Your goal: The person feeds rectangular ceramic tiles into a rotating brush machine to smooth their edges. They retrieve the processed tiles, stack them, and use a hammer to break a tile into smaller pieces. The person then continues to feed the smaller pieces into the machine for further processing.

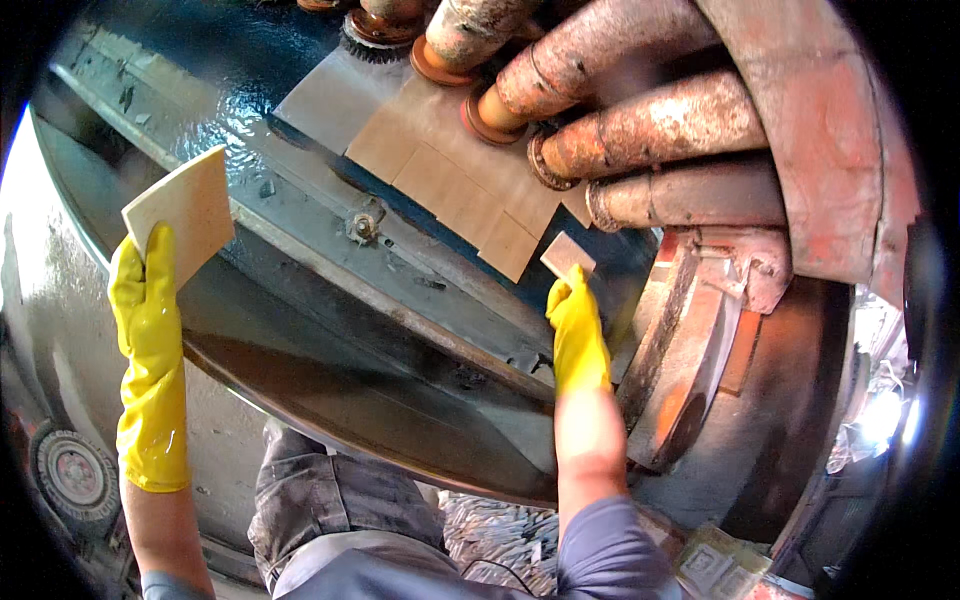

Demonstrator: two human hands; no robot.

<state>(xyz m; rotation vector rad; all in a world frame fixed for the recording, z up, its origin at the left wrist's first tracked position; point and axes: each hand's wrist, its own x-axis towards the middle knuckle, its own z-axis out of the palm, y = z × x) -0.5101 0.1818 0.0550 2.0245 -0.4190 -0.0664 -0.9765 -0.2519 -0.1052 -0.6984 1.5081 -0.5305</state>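
My left hand (148,300), in a long yellow rubber glove, grips a square beige stone tile (188,215) by its lower edge. The tile is raised and tilted at the left, over the rim of a large round machine. Toward the middle right, my right hand (578,318), in a matching glove, pinches a smaller-looking pale tile (566,255) between its fingertips. Just beyond that tile, several flat beige tiles (455,195) lie edge to edge on the dark, wet machine bed (345,160). Their far ends pass beneath the machine's heads.
Rusty cylindrical heads (650,125) crowd the far right, under a curved reddish housing (810,130). A metal bar with a bolt (363,223) crosses the bed. The curved machine rim (330,435) runs close before my legs. A wheel (75,473) stands at lower left.
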